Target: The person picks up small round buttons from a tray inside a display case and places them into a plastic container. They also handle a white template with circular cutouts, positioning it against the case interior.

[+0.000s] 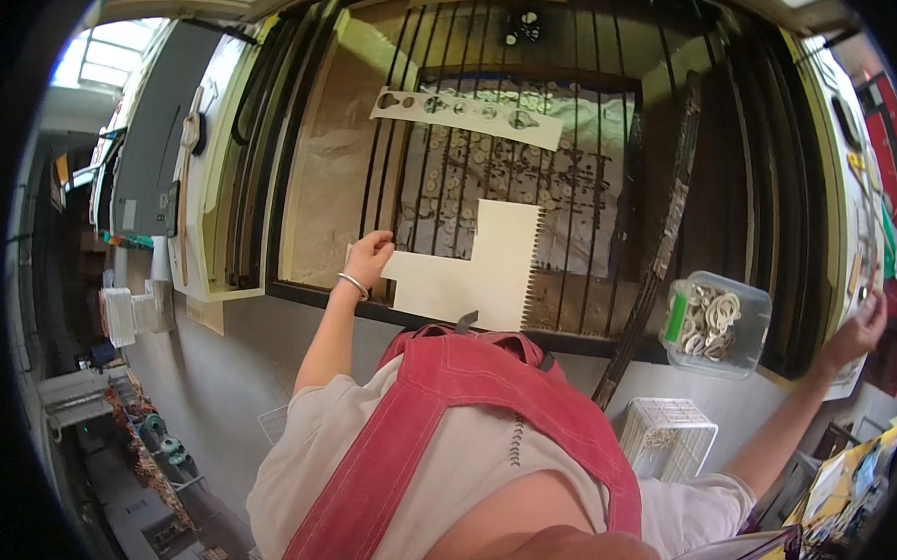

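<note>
My left hand point(372, 258), with a bracelet at the wrist, is closed on the left end of a stepped cream-coloured flat sheet point(501, 267). That sheet has a toothed right edge and lies over dark parallel bars point(569, 225) in front of me. Farther off, a cream strip with cut-out holes point(466, 113) rests across the same bars. My right hand point(864, 323) is stretched far out to the machine's right side panel point(845, 369). Its fingers are drawn together there; what they hold, if anything, is too small to make out.
Below the bars, many small pale ring-like pieces point(453, 175) lie on a sheet. A clear plastic tub of pale rings point(717, 327) stands at the right front, beside a long dark rail point(660, 259). Nearer me is a white basket point(667, 435). A grey cabinet point(159, 137) stands left.
</note>
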`<state>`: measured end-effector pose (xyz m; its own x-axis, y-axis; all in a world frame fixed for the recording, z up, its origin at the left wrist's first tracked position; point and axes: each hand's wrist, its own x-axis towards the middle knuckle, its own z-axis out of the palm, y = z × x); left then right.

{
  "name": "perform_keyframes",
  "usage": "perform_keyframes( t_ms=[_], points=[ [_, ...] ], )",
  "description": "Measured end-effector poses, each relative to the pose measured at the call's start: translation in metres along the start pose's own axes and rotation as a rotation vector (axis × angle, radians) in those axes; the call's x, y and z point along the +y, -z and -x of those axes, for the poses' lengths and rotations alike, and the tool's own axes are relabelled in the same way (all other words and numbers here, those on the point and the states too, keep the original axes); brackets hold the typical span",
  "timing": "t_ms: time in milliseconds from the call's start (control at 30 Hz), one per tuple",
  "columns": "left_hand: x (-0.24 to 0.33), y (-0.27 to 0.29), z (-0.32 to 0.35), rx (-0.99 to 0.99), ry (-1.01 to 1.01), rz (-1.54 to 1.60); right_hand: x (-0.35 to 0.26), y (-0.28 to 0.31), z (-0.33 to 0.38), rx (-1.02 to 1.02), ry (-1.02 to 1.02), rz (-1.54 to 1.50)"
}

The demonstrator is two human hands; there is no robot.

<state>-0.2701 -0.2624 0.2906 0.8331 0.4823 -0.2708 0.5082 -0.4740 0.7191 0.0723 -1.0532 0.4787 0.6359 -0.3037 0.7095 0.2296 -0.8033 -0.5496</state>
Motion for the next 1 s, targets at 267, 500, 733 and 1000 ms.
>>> perform_keyframes(
  t_ms=[267, 500, 733, 1000],
  points=[
    [0.004, 0.016, 0.011, 0.047, 0.026, 0.08, -0.259, -0.207, 0.177, -1.01, 0.248, -0.311],
    [-0.03, 0.05, 0.039, 0.115, 0.114, 0.15, -0.312, -0.369, 0.282, -1.267, 0.458, 0.08],
    [-0.055, 0.079, 0.072, 0.221, 0.234, 0.089, -0.328, -0.418, 0.305, -1.309, 0.5, 0.251],
    [-0.064, 0.078, 0.062, 0.201, 0.234, 0.124, -0.327, -0.439, 0.315, -1.291, 0.496, 0.256]
  ],
)
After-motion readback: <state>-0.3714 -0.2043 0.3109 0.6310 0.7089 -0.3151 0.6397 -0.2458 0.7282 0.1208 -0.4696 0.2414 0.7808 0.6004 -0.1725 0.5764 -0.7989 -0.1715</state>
